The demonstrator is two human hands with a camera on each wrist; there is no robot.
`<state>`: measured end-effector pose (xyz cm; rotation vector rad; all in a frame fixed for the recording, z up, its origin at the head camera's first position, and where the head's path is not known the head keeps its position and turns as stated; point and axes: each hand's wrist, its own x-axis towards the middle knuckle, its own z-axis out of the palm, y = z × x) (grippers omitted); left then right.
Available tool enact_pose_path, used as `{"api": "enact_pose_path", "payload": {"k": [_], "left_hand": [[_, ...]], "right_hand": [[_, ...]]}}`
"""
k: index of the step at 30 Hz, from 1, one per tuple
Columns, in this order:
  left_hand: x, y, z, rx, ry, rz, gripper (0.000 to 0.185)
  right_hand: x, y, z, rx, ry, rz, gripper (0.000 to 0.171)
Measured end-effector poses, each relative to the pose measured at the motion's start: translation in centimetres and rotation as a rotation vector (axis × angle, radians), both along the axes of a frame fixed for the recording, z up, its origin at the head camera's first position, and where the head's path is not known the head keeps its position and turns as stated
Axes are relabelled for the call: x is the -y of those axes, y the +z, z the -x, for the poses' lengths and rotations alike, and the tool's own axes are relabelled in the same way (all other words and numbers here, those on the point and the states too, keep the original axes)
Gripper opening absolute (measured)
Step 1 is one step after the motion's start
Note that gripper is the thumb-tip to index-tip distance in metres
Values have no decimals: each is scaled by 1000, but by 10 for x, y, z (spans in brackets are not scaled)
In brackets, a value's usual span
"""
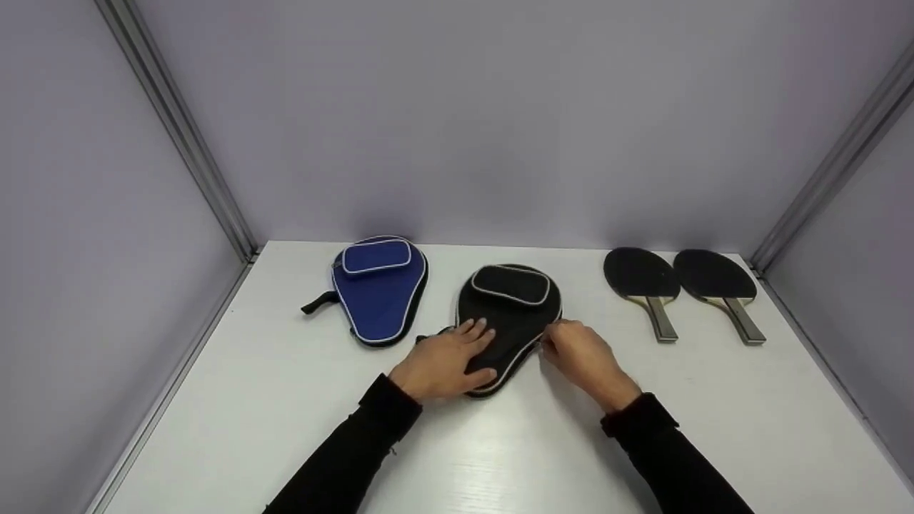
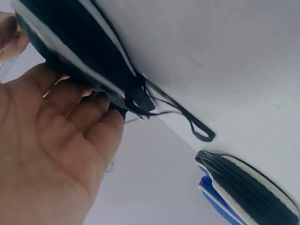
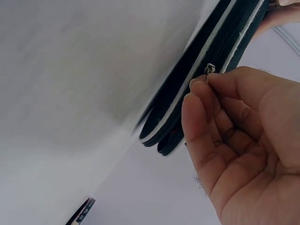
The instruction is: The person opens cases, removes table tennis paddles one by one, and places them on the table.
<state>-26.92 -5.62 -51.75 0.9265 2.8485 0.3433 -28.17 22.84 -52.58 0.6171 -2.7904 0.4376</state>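
A black paddle case (image 1: 510, 307) with white piping lies flat in the middle of the white table (image 1: 285, 400). My left hand (image 1: 457, 357) rests flat on its narrow near end, fingers spread over the fabric; the left wrist view shows that left hand (image 2: 51, 154) against the black case (image 2: 79, 47). My right hand (image 1: 564, 346) is at the case's right edge. In the right wrist view, the right hand (image 3: 243, 140) pinches the small metal zipper pull (image 3: 210, 69) between thumb and forefinger on the black case (image 3: 206, 89) seam.
A blue paddle case (image 1: 378, 289) with a black strap lies to the left, also visible as the blue case (image 2: 243, 187) from the wrist. Two black-faced paddles (image 1: 641, 278) (image 1: 716, 280) lie side by side at the back right. Grey walls enclose three sides.
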Motion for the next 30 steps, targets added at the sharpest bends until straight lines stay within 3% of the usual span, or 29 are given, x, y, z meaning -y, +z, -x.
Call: {"api": "enact_pose_path", "payload": {"k": [8, 14, 22, 26, 30], "left_hand": [[-14, 2, -16, -31, -130, 68, 72], [-27, 9, -30, -106, -159, 164, 72], [-33, 20, -45, -106, -255, 174, 66], [-34, 22, -47, -145, -313, 203, 65], [-32, 26, -40, -164, -359, 236, 65]], "right_hand": [[-8, -1, 7, -8, -21, 9, 23], [-9, 1, 9, 31, -43, 1, 25], [-12, 4, 10, 87, -55, 0, 22], [-14, 5, 10, 96, -63, -2, 17], [-15, 5, 10, 112, -66, -10, 14]]}}
